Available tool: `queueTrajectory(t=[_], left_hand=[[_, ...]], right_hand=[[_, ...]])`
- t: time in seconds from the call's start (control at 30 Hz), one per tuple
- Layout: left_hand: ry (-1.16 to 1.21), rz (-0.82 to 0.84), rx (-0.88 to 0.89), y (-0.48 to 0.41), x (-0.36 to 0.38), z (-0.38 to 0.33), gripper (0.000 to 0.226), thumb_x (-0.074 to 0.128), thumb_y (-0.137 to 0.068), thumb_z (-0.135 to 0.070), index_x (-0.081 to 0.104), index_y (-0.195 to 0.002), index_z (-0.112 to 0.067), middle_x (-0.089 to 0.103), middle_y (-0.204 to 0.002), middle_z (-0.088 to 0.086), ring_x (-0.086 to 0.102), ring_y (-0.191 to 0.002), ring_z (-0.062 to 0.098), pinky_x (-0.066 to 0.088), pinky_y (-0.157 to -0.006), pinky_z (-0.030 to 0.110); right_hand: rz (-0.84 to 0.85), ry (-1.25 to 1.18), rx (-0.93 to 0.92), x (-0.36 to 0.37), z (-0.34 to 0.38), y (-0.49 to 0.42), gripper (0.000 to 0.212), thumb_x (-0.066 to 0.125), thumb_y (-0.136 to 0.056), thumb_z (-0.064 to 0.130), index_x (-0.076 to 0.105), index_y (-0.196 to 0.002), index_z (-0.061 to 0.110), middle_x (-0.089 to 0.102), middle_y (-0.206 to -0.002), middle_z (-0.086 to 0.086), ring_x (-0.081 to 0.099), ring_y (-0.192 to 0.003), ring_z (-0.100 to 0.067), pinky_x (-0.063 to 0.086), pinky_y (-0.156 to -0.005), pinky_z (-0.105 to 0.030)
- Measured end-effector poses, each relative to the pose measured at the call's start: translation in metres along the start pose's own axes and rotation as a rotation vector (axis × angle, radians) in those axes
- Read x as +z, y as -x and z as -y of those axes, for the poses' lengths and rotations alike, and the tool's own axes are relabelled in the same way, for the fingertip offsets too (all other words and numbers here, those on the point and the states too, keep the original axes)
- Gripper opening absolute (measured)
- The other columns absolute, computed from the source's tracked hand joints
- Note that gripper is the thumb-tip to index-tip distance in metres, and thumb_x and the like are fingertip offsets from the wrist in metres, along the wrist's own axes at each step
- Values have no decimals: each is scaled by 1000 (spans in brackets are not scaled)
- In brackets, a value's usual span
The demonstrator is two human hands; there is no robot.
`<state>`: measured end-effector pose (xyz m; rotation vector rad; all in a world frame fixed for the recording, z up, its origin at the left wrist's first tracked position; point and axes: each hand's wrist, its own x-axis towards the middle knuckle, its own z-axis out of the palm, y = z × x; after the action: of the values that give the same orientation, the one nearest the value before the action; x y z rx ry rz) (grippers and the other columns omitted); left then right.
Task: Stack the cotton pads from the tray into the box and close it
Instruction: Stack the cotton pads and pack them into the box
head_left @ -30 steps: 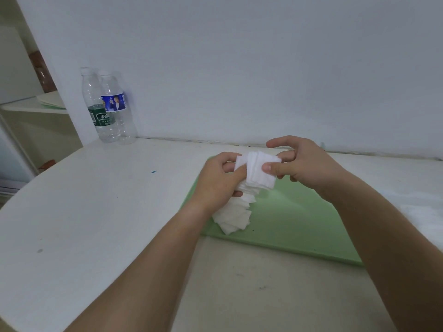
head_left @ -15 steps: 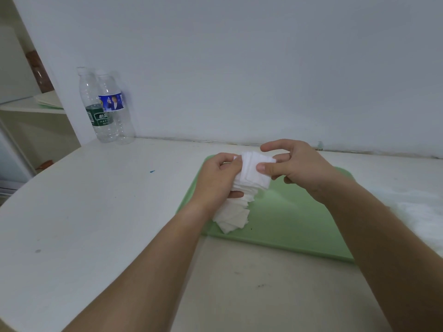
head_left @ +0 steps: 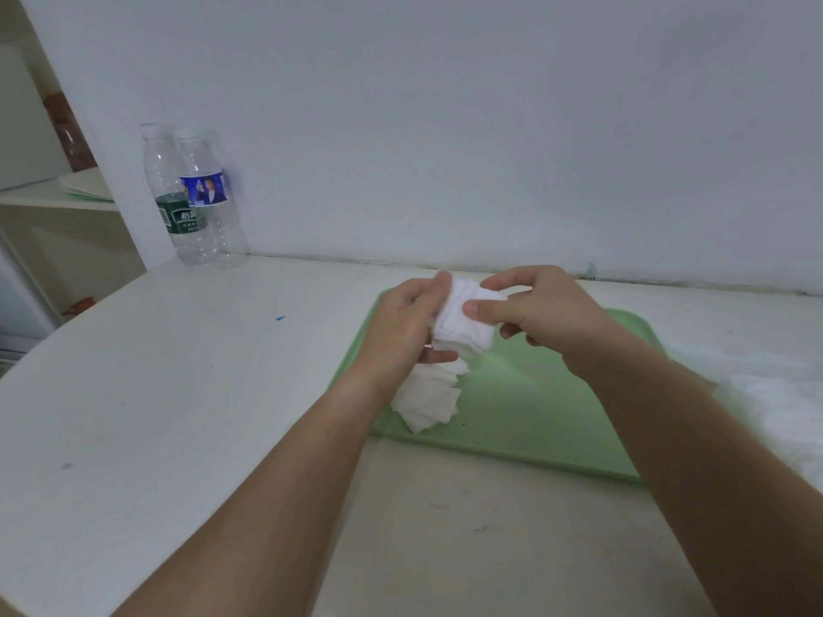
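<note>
Bottles (head_left: 200, 202) by wall (head_left: 445, 126), loose pads (head_left: 429, 403) on tray (head_left: 534, 407), left hand (head_left: 401, 331) and right hand (head_left: 552, 313) gripping pad stack (head_left: 463, 327)

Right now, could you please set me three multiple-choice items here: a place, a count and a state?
1. Where do the loose cotton pads lie? A on the green tray; B in a bowl; C on a chair.
2. How many plastic bottles stand by the wall? A one; B two; C four.
3. What holds the stack of pads? A left hand and right hand together; B tongs; C nothing.
1 A, they rest on the tray; 2 B, two stand side by side; 3 A, both hands grip it.
</note>
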<state>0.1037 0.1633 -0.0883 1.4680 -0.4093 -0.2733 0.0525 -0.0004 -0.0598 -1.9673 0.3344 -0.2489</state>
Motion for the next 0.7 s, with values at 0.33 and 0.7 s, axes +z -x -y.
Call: queueTrajectory(t=[0.33,0.7], left_hand=[[-39,148,74,2,-6,0,41,65,-93,2,53,-129,-16,71,-122,0,75,-95,20,62,-70,33],[-307,250,199,26,12,-20,64,71,-92,-11,37,-144,-28,56,-134,-5,76,-83,25,60,-70,31]], right_hand=[[94,-62,-143,7,-5,2,28,77,-84,21,71,-111,19,75,-100,0,72,-93,-18,58,-81,-37],[205,-52,-109,-37,2,38,21,76,-86,14,72,-106,11,76,-94,-4,73,-89,-16,59,-83,-33]])
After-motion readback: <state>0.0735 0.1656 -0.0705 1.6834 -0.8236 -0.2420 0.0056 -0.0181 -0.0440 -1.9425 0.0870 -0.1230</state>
